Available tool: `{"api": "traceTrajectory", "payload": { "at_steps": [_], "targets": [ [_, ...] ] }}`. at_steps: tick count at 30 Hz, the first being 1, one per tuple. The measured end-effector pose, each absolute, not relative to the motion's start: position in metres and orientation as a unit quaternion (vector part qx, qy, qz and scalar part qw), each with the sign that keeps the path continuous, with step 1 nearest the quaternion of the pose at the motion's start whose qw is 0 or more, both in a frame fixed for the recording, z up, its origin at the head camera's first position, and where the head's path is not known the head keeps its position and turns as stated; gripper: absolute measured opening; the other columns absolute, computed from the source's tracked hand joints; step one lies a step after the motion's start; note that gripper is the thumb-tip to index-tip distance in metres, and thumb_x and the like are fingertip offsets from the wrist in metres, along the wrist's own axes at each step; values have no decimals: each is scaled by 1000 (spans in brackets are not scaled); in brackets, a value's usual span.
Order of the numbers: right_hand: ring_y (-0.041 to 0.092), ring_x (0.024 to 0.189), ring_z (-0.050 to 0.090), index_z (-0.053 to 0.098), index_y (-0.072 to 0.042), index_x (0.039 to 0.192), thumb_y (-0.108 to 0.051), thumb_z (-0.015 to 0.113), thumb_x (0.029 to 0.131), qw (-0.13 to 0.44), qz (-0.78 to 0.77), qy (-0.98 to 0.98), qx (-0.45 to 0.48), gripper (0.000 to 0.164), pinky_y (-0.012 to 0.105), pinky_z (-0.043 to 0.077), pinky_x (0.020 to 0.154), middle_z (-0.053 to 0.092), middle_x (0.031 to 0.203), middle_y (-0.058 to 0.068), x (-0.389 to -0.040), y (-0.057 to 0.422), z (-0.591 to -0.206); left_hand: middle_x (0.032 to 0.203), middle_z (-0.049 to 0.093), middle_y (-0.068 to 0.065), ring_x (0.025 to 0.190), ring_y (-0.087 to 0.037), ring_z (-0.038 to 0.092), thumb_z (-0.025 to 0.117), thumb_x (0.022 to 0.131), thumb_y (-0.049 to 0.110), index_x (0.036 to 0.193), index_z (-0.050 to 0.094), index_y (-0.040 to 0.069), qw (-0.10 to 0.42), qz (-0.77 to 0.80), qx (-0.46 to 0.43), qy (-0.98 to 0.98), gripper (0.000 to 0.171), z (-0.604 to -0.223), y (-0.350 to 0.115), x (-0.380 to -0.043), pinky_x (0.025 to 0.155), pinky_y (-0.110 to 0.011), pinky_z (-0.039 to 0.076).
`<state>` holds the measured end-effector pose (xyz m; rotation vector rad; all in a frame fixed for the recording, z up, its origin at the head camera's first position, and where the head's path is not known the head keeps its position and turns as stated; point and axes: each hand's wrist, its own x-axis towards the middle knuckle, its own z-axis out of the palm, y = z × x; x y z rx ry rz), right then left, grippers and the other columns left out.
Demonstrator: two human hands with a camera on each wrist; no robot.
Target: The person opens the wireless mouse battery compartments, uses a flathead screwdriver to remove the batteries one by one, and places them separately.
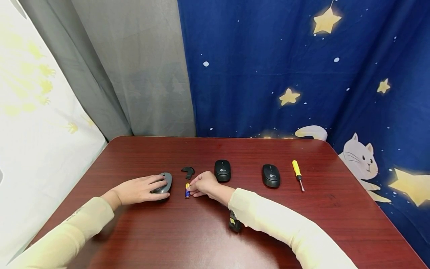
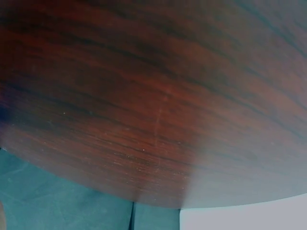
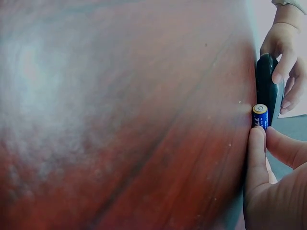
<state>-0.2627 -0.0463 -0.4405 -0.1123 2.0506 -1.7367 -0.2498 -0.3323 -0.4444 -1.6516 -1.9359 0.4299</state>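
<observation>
My left hand (image 1: 145, 189) lies over a grey and black computer mouse (image 1: 164, 182) at the left of the table, its fingers and thumb gripping the sides. Between thumb and fingers of my right hand (image 1: 204, 184) is a small blue and yellow battery (image 1: 187, 191), just right of that mouse. The right wrist view also catches this pinch on the battery (image 3: 260, 116), with the left hand (image 3: 287, 52) on the mouse (image 3: 266, 86) behind it. Beyond the battery lies a small black curved piece (image 1: 189, 172). Only tabletop and curtain show in the left wrist view.
Two black mice lie farther right, one (image 1: 222, 170) near the right hand and another (image 1: 271, 176) beyond it. A screwdriver (image 1: 297, 172) with a yellow handle rests at the right. Curtains stand behind the reddish-brown table (image 1: 161, 239).
</observation>
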Motion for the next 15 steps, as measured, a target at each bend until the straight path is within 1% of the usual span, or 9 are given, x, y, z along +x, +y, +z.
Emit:
{"api": "traceTrajectory", "payload": {
  "at_steps": [5,15],
  "targets": [
    [12,57,63,69,8,85,9,73,78,226,-631,741,-38,8,27,57,56,69,72,12,-262,-46,-440,126,55,-16,114,-33,56,15,106,4,133,47,22,273,158,-620,-718,45,-444,-333,-250,93,-43,49],
    [13,57,64,68,6,82,7,76,77,227,-629,743,-34,9,29,57,58,70,73,13,-263,-45,-438,127,56,-15,117,-29,54,17,107,6,135,49,20,279,154,-625,-713,45,-444,-333,-250,92,-46,48]
  ]
}}
